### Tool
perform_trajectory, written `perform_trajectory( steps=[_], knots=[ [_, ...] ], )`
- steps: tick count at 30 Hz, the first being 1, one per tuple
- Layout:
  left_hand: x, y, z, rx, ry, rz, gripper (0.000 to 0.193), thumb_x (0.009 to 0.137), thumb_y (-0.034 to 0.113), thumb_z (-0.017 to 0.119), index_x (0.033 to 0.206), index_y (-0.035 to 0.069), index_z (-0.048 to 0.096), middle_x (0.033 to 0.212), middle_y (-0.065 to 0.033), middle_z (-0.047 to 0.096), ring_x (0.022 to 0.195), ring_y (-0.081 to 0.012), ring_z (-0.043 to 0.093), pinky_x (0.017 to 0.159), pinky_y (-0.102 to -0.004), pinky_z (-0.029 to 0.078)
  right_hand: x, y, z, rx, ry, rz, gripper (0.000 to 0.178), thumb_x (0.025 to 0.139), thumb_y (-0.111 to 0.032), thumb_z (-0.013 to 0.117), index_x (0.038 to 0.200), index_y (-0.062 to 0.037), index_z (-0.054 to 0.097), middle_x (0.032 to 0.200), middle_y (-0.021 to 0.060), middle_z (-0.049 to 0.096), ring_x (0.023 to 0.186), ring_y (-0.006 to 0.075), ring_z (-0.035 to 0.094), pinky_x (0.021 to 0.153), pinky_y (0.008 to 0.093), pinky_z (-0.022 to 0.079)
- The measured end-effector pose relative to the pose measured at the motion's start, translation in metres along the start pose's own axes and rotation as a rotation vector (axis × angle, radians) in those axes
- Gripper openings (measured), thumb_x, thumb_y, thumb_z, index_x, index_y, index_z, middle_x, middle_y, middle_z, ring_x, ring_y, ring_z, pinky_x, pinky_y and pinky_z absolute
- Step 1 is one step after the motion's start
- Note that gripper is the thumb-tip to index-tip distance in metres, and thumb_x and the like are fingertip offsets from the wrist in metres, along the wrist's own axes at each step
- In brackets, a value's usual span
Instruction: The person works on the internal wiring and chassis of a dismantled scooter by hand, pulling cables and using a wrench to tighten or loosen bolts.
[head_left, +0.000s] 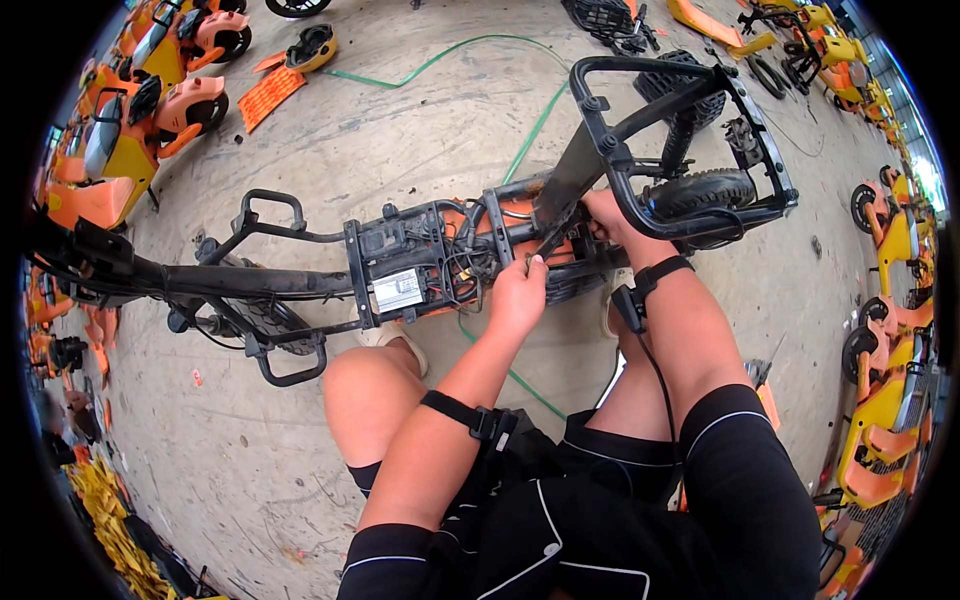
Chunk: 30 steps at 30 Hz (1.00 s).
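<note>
A stripped black scooter frame (268, 280) stretches across in front of me, its steering end at the left and its rear wheel (700, 190) at the right. My left hand (520, 292) is closed at the near side of the frame's middle, thumb uppermost, by a thin dark bar; what it grips is mostly hidden. Farther right, beside the slanted seat tube (572, 180), my right hand (604, 216) has curled fingers partly hidden among dark parts. Left of both hands lie tangled wires (462, 262) and a metal box with a white label (398, 290).
A green hose (535, 130) runs along the concrete floor beneath the frame. Orange-and-yellow scooters stand at the left (130, 150) and right (885, 400). An orange panel (270, 98) and a yellow helmet (312, 48) lie beyond. A black cable hangs from my right wrist strap (665, 270).
</note>
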<state>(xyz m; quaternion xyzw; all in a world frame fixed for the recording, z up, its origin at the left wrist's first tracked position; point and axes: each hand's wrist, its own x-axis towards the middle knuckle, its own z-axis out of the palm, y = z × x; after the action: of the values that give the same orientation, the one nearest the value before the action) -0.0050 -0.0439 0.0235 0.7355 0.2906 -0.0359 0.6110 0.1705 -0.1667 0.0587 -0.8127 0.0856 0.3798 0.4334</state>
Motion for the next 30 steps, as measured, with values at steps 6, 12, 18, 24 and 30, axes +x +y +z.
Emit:
perform_trajectory(
  steps=[6,12,18,24,30],
  knots=[
    [-0.004,-0.023,0.015,-0.021,-0.117,-0.023,0.038,0.099,0.035,0.053,0.094,0.002,0.07,0.068,-0.0016,0.056,0.064,-0.0126,0.052,0.061,-0.0314,0.043,0.012,0.008,-0.001,0.023,0.032,-0.021,0.041,0.09,-0.042,0.062,0.071,-0.008,0.052,0.057,0.0027,0.047,0.045,0.0134,0.043,0.042,0.0278,0.033],
    [0.002,-0.03,0.019,-0.201,-0.197,-0.092,0.037,0.101,0.037,0.051,0.098,0.003,0.066,0.065,0.0027,0.047,0.052,-0.0084,0.042,0.047,-0.0264,0.037,0.024,0.018,-0.001,-0.11,0.074,-0.155,0.046,0.089,-0.051,0.057,0.079,-0.0058,0.056,0.059,0.0035,0.048,0.047,0.0139,0.043,0.043,0.0299,0.032],
    [0.006,-0.017,0.0,-0.191,-0.076,-0.026,0.037,0.102,0.034,0.05,0.102,0.001,0.066,0.07,-0.0034,0.054,0.059,-0.0134,0.051,0.056,-0.0297,0.043,-0.007,-0.006,0.003,-0.112,0.063,-0.035,0.048,0.09,-0.054,0.053,0.085,-0.0069,0.055,0.064,0.0044,0.054,0.049,0.012,0.041,0.043,0.0289,0.033],
    [0.008,-0.006,-0.006,-0.028,0.144,0.205,0.037,0.099,0.033,0.051,0.104,0.001,0.067,0.087,-0.0209,0.068,0.087,-0.0379,0.066,0.078,-0.0417,0.049,0.002,0.003,0.001,-0.045,0.066,0.02,0.045,0.095,-0.053,0.049,0.09,-0.0084,0.055,0.065,0.0044,0.056,0.05,0.0107,0.042,0.043,0.027,0.033],
    [-0.005,0.0,-0.003,0.126,0.033,0.133,0.036,0.098,0.03,0.056,0.109,-0.003,0.066,0.082,-0.0181,0.068,0.078,-0.0266,0.066,0.074,-0.037,0.05,-0.006,-0.003,0.0,-0.113,-0.007,-0.01,0.041,0.095,-0.048,0.053,0.084,-0.0081,0.054,0.061,0.0017,0.048,0.048,0.0106,0.04,0.042,0.0273,0.032]
  ],
)
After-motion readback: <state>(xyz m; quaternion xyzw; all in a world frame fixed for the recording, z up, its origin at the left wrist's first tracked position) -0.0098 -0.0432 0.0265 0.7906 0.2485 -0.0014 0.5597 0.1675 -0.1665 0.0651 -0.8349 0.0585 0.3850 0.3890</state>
